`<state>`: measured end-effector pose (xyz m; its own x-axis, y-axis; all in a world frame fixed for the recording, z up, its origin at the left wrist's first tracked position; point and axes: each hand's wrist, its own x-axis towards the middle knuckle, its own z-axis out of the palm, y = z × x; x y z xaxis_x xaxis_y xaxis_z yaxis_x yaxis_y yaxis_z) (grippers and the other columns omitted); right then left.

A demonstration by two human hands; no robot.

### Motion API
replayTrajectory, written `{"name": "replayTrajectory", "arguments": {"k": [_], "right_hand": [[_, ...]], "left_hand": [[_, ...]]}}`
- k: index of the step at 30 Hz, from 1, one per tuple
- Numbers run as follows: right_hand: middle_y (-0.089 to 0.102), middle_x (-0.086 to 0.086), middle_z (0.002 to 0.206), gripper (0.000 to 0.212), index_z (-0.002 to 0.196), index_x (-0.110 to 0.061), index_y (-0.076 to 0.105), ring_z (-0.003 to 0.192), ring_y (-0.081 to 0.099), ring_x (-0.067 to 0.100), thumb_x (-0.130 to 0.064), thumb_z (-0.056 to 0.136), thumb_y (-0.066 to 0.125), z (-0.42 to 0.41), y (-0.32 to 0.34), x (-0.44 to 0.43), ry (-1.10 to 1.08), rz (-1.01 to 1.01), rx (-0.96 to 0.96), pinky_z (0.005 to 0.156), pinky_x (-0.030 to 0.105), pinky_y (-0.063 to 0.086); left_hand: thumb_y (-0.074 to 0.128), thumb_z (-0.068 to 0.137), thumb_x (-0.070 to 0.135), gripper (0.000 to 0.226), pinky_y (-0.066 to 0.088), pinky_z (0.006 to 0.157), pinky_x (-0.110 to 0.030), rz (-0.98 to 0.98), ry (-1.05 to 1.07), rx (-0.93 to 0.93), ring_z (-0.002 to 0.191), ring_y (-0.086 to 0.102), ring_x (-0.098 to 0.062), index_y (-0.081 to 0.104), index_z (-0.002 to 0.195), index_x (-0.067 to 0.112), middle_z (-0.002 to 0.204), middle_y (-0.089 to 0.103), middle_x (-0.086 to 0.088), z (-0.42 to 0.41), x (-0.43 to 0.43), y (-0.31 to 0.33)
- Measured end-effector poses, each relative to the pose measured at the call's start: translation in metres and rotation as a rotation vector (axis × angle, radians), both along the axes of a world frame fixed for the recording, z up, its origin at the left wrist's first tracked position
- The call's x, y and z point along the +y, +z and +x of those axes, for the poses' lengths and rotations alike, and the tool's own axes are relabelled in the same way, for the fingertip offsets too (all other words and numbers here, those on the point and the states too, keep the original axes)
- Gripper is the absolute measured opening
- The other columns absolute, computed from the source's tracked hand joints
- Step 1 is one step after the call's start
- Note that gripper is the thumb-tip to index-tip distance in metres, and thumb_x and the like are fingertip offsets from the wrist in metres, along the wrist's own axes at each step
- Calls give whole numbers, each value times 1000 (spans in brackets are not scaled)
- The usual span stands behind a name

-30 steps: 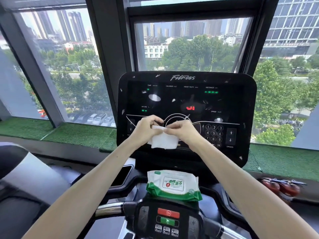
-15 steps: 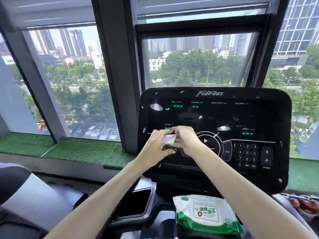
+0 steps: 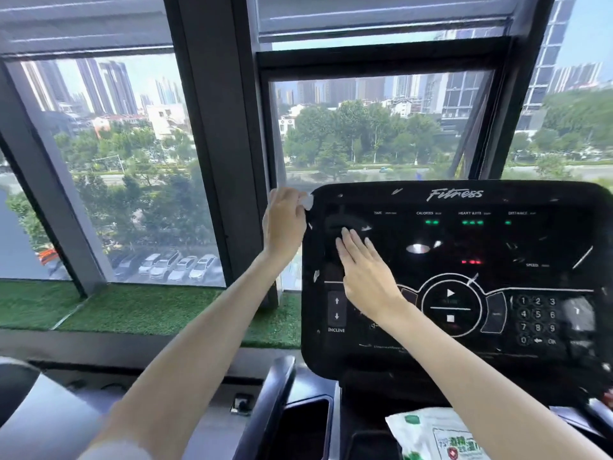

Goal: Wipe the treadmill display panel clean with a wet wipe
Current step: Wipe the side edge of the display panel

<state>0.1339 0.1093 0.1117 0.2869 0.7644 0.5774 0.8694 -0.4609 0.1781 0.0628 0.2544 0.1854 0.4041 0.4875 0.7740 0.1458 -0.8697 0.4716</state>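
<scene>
The black treadmill display panel point(image 3: 464, 254) fills the right half of the view, with green readouts, a round play button and a number pad. My left hand point(image 3: 284, 224) is raised at the panel's upper left corner and grips a folded white wet wipe point(image 3: 306, 201), of which only a small edge shows past the fingers. My right hand point(image 3: 363, 270) lies flat on the panel's left part, fingers straight and together, above the incline buttons.
A green and white wet wipe pack point(image 3: 434, 433) lies on the console below the panel. A black cup holder tray point(image 3: 298, 423) sits to its left. Window frames point(image 3: 212, 144) and a strip of green turf point(image 3: 142, 307) lie behind.
Both hands left the panel's lower middle, where they folded the wipe together. My left hand rose with the wipe to the upper left corner; my right hand let go and flattened on the panel. The view shifted left.
</scene>
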Motion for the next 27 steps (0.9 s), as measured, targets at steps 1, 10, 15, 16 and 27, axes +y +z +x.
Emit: {"name": "replayTrajectory", "arguments": {"k": [1,10,15,16,27], "right_hand": [[39,23,143,64,134,5,43,135,35,32,-3,73,62,1,1,0,-11,-20,-37,111,43,28],[42,27,139,72,130,10,46,131,41,36,4,62,66,9,-12,3,-16,-25,-138,108,46,33],[38,27,142,63,134,10,40,133,37,36,3,73,54,11,-16,6,-9,-12,-153,109,45,34],[37,27,143,59,134,10,39,134,36,36,3,76,44,11,-16,6,-7,-13,-169,109,45,33],[38,28,141,62,133,9,39,132,38,38,4,79,10,14,-16,7,15,-1,-214,105,43,39]], "left_hand": [[46,88,-4,24,39,73,-17,107,-2,74,101,48,-13,63,97,10,96,50,7,5,2,-7],[52,89,-5,17,37,86,-12,249,-160,148,91,52,-15,65,94,4,93,57,0,5,18,-27],[55,87,-4,14,40,85,-14,346,-385,385,88,51,-10,66,92,3,90,59,-4,-4,10,-44],[56,87,-4,14,39,84,-11,338,-374,389,86,51,-10,67,92,3,90,60,-4,-2,15,-37],[55,87,-3,20,34,78,-2,204,-146,148,80,50,-5,69,94,9,87,53,4,19,15,-1]]}}
